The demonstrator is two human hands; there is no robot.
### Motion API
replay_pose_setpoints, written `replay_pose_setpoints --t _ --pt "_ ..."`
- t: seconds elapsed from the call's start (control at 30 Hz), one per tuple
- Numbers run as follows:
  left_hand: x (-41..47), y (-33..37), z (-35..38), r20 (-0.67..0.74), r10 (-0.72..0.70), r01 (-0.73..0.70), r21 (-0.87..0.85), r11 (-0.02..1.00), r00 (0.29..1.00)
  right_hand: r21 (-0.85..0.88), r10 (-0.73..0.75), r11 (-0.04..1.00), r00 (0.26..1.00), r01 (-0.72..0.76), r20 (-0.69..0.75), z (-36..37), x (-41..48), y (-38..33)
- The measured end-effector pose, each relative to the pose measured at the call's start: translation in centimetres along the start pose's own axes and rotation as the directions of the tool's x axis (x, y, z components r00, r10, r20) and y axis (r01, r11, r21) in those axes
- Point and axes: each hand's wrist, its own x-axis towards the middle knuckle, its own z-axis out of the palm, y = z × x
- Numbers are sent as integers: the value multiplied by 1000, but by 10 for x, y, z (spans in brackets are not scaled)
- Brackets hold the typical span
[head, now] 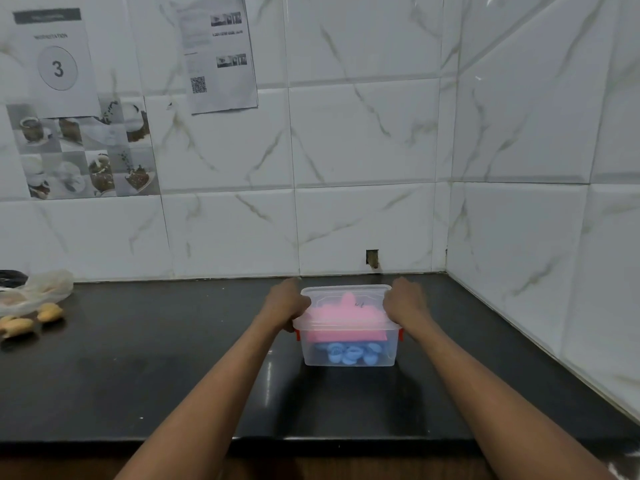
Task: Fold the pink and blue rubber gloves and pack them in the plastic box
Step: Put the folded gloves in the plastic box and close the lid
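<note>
Head view looks down on a dark counter (173,375) that meets white marbled wall tiles (363,150) at its far edge and along its right edge. Toward the far right corner of the surface stands the clear plastic box (349,358), its lid (346,299) on top and small red latches (401,335) at its near corners. Through the clear walls the pink glove (341,322) lies folded on top, and the blue glove (349,355) sits beneath it on the bottom of the box. The left hand (285,303) is closed around the left end of the box at the rim, and the right hand (405,301) is closed around the right end in the same way, both forearms reaching in from the near edge. Whether the lid is fully pressed down cannot be told, as the picture is soft there. At the far left edge of the surface lie a crumpled clear plastic bag (38,289) and a few pale yellow pieces (50,312) just beside it. Printed sheets (218,53) hang on the tiles above
</note>
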Motion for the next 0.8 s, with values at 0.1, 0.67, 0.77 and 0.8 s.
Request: replay_pose_setpoints --t 0.1,0.67,0.77,0.8 --pt "2 -1 5 83 16 -14 -24 1000 996 -37 -35 999 998 37 58 2 2 -1" --pt "19 -1 25 159 181 -237 495 836 971 -5 -113 993 973 117 201 0 7 8" --pt "24 -1 20 307 215 -346 484 804 927 75 -125 991 970 111 209 0 4 9" --pt "24 -1 19 324 225 -367 495 788 919 87 -140 988 966 124 219 0 5 10"
